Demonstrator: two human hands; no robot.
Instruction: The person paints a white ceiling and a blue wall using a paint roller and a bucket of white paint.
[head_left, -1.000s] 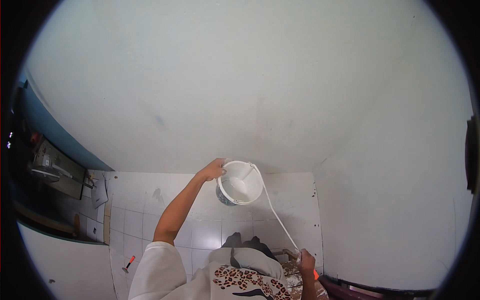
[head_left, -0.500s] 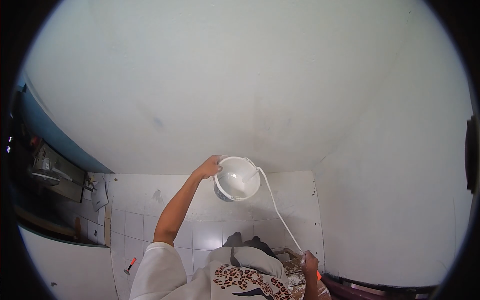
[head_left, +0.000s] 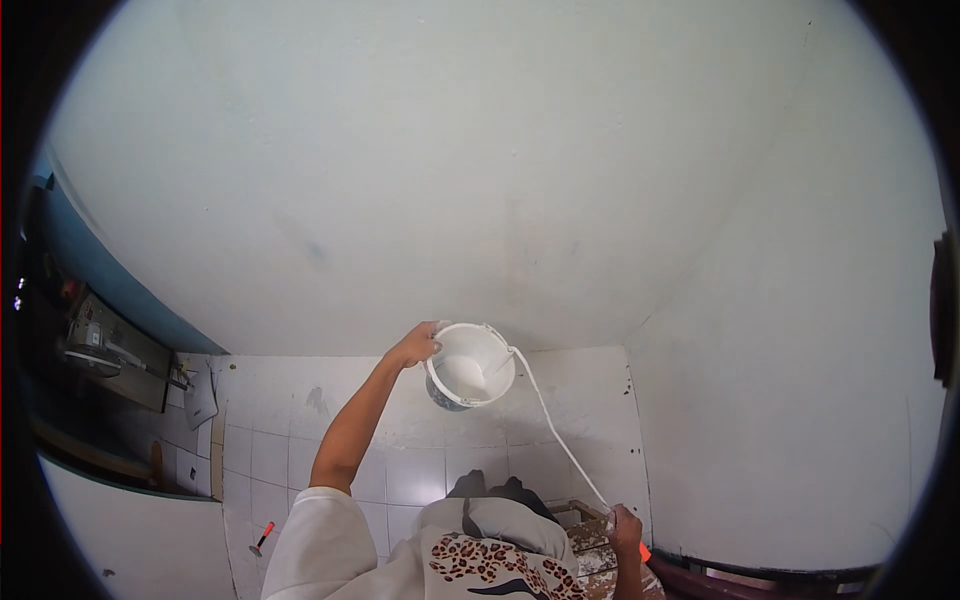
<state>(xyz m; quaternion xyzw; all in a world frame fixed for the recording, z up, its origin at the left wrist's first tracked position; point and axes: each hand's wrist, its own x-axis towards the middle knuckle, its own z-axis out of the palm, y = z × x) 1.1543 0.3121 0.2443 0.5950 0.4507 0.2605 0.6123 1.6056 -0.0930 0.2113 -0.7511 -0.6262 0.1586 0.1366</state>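
My left hand (head_left: 418, 345) is closed on the rim of a white bucket (head_left: 440, 392), holding it up over the floor with its mouth tilted toward me. White paint (head_left: 468, 375) covers the bottom inside. From the far right rim a long, paint-coated white rod (head_left: 552, 422) runs down to my right hand (head_left: 625, 527), which is wrapped round the handle of what looks like a paint roller. An orange handle end (head_left: 644, 552) sticks out below that hand. The roller head is mostly hidden in the bucket.
White walls (head_left: 480, 180) meet at a corner on the right. A paint-spattered wooden stand (head_left: 595, 560) is beside my legs. On the tiled floor (head_left: 415, 470) lies an orange-handled tool (head_left: 263, 540). A fan (head_left: 95, 352) stands at the left; a dark red object (head_left: 720, 585) sits lower right.
The bucket sits slightly lower in view, and the roller end inside shows less. Both hands keep their grip.
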